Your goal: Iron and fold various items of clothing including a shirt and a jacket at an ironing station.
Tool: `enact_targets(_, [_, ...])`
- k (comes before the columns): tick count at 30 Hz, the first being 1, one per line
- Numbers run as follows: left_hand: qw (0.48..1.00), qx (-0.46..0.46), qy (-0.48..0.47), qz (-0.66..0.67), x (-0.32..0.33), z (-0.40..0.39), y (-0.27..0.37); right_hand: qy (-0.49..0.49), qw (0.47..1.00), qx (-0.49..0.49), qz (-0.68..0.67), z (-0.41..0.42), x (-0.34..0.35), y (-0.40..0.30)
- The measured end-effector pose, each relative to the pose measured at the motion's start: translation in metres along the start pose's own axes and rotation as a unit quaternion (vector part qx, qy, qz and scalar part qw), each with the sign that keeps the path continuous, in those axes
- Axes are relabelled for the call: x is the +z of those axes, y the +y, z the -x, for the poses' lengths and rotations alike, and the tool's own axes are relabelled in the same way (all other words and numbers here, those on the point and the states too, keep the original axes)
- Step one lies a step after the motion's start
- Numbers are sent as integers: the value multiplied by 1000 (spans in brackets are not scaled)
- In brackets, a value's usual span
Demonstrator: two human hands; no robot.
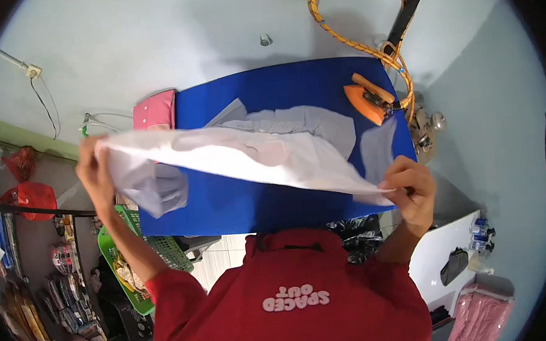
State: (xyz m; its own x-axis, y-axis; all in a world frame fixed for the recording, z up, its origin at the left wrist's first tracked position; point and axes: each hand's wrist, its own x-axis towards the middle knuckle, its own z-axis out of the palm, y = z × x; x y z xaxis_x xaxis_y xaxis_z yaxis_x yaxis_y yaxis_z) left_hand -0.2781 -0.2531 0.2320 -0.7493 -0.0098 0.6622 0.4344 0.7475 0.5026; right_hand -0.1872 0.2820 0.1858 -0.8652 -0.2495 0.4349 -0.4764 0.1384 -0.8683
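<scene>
A pale, thin garment [262, 157] hangs stretched between my hands above the blue ironing surface [219, 217]. My left hand [96, 168] pinches one end of it at the left, past the surface's edge. At the right, my right hand [409, 189] grips the other end near the front right corner. Folds of the cloth drape beyond and below; its exact shape is blurred. An orange iron [365, 104] with a wooden handle lies at the back right of the surface. Folded pink fabric [155, 110] sits at the back left.
A yellow hose bundle [349, 44] hangs down to the iron. A green plastic basket [137, 303] with cloth stands at the left, beside shelves of packed items. Black plastic bags [358, 238] lie below the front edge. A white surface [431, 254] holds a black pouch at the right.
</scene>
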Motion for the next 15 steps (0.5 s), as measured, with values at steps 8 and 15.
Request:
enact_targets(8, [947,313,-71,-34,124,-188,67,346,930,117,36,-14,-75,51])
enact_targets(15, [933,334,-55,124,265,-243,120,516,839,39,167,7,-123,-27])
